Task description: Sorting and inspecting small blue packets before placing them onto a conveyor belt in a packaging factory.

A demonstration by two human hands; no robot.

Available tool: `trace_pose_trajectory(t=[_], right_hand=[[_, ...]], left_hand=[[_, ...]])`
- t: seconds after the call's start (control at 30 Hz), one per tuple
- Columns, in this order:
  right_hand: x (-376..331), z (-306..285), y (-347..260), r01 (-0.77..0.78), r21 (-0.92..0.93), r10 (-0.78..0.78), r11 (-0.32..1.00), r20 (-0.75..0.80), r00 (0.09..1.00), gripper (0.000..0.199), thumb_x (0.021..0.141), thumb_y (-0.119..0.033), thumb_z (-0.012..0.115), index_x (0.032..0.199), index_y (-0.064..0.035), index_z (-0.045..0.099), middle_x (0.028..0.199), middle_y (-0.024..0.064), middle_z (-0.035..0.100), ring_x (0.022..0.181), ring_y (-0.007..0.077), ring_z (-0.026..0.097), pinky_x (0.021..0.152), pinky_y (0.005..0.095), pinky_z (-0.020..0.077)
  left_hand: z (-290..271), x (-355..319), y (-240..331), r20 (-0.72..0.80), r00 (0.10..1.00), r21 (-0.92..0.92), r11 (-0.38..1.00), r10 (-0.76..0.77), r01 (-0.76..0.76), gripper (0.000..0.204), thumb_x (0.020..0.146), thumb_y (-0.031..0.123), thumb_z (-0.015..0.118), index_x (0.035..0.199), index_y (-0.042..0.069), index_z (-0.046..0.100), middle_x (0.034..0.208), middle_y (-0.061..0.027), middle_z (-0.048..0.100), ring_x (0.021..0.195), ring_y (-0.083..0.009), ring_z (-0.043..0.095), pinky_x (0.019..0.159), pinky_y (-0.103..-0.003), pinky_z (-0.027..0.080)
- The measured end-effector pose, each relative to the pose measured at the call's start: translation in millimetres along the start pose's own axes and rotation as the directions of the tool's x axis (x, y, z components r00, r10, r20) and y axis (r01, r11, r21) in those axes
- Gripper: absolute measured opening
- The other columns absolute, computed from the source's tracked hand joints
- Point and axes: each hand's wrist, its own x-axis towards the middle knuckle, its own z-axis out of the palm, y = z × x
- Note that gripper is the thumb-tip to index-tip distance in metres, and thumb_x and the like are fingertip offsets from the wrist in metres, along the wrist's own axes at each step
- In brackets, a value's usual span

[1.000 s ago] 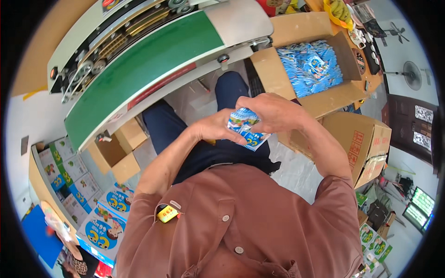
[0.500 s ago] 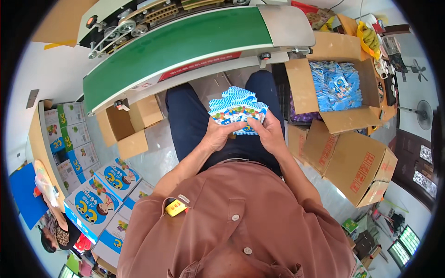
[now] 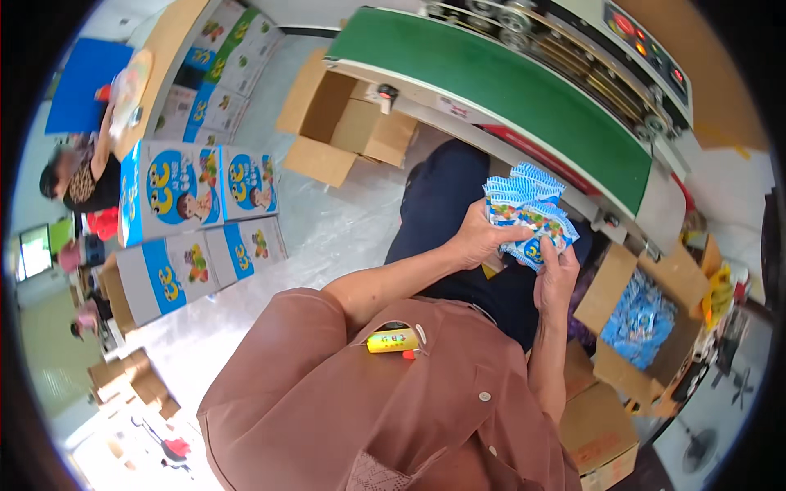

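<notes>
Conveyor with a long green belt runs at one o'clock. Below it I see my left hand and right hand, fingers closed on a stack of blue-and-white plastic snack packets; light, crinkly, probably slippery, best gripped by the edges.

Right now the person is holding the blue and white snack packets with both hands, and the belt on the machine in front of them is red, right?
Not quite. The belt is green, not red, as the head view shows. The rest holds: the left hand and the right hand both hold the blue and white snack packets.
</notes>
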Motion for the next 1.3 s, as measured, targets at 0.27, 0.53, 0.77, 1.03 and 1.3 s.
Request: trace_pose_trajectory(t=[0.27,0.53,0.77,1.03,1.3], right_hand=[[17.2,20.5,-17.3,-0.059,-0.067,0.059,0.996,-0.001,0.998,0.030,0.096,-0.014,0.063,0.123,0.0004,0.059,0.107,0.0091,0.070,0.082,0.0154,0.071,0.053,0.0270,0.0596],[39.3,-23.9,-71.2,0.024,0.134,-0.003,0.991,-0.153,0.988,0.026,0.097,-0.017,0.062,0.118,-0.0013,0.061,0.097,0.0072,0.070,0.077,0.0158,0.071,0.054,0.0306,0.0601],[106.6,-113.7,-154.1,0.121,0.028,-0.112,0.992,-0.219,0.969,0.029,0.097,-0.016,0.061,0.120,0.0023,0.058,0.105,0.0095,0.069,0.085,0.0182,0.071,0.063,0.0313,0.0618],[175.4,-128.1,-168.8,-0.053,0.049,0.059,0.997,-0.117,0.991,0.033,0.094,-0.015,0.067,0.121,0.0026,0.058,0.108,0.0087,0.069,0.089,0.0166,0.071,0.070,0.0285,0.0630],[202.4,-120.6,-161.2,-0.087,0.066,0.091,0.994,-0.067,0.994,0.032,0.090,-0.010,0.070,0.117,0.0042,0.061,0.107,0.0122,0.070,0.090,0.0212,0.071,0.071,0.0334,0.0639]], left_hand=[[-4.9,1.1,31.7,-0.058,0.994,0.000,0.995,0.098,-0.098,0.044,0.078,-0.008,0.075,0.120,-0.001,0.062,0.114,-0.0117,0.069,0.101,-0.0207,0.068,0.089,-0.035,0.056],[11.5,12.0,54.3,-0.107,0.978,-0.006,0.984,0.179,-0.180,0.054,0.076,-0.011,0.075,0.126,-0.001,0.055,0.115,-0.0109,0.067,0.102,-0.0231,0.068,0.089,-0.038,0.056],[46.5,36.5,60.5,-0.038,0.984,0.021,0.984,0.175,-0.175,0.052,0.077,-0.010,0.075,0.124,0.000,0.056,0.114,-0.0108,0.067,0.102,-0.0226,0.068,0.090,-0.038,0.056],[60.6,54.8,55.2,-0.054,0.987,0.065,0.987,0.149,-0.145,0.053,0.076,-0.009,0.076,0.123,0.000,0.056,0.114,-0.0105,0.067,0.102,-0.0227,0.069,0.090,-0.038,0.056],[61.5,60.7,58.8,-0.066,0.989,0.080,0.989,0.133,-0.128,0.053,0.075,-0.008,0.077,0.123,0.000,0.056,0.114,-0.0104,0.067,0.101,-0.0228,0.069,0.090,-0.038,0.056]])
